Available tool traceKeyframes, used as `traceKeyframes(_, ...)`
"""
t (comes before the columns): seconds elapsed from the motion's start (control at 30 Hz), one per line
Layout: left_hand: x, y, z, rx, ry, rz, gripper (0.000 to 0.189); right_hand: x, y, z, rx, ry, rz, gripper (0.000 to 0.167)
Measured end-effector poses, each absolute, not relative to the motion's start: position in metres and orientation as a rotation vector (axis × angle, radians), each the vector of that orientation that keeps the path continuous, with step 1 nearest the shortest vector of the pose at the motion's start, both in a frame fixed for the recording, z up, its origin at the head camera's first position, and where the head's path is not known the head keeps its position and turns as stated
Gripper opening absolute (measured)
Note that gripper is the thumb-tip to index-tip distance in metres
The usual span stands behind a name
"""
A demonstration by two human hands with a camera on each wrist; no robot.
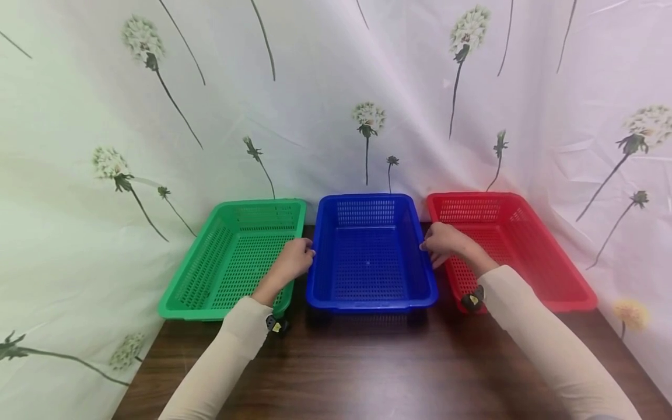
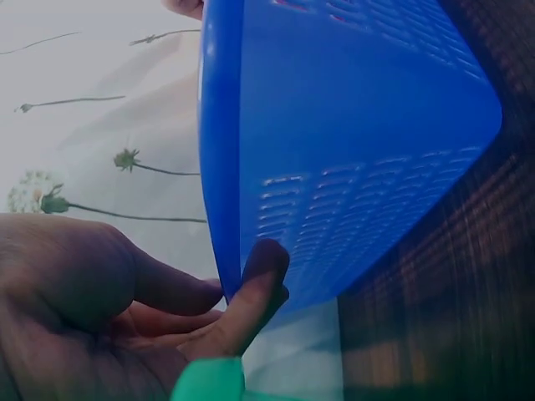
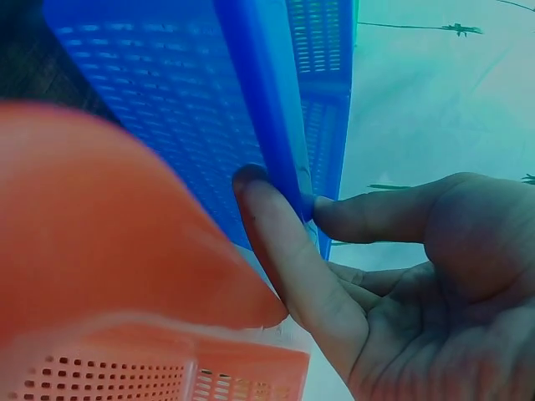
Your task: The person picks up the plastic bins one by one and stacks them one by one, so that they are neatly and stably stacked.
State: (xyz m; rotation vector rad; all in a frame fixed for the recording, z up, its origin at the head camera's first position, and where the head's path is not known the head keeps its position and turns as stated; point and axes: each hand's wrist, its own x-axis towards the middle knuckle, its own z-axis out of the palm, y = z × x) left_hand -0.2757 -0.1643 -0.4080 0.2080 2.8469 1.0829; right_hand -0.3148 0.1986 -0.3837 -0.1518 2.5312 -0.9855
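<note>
A: Where's the blue plastic basket point(image 1: 371, 304)?
B: In the middle of the row, above the dark wood-grain bench point(image 1: 362, 361), upright; whether its base touches the wood, I can't tell.
A: And the person's left grip point(image 1: 291, 257)?
B: Pinching the blue rim on its left side, thumb at the edge, a finger along the slotted outer wall.
A: The right grip point(image 1: 444, 240)?
B: Likewise pinching, on the opposite rim, with the forearm reaching over the red basket point(image 1: 557, 252).
A: What's on the other side?
B: A green basket point(image 1: 185, 265), under the left forearm. Both outer baskets are slatted, their insides facing up.
A: Behind them?
B: A pale cloth point(image 1: 315, 146) printed with flowers on long stems. Both sleeves are cream.
</note>
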Motion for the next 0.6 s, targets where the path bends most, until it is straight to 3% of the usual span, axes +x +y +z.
traceKeyframes(0.6, -0.2755, -0.1578, -0.408, 0.092, 2.898, 1.078, 0.042, -0.3181, 0.2019, -0.384, -0.132, 2.502, -1.004, 0.03)
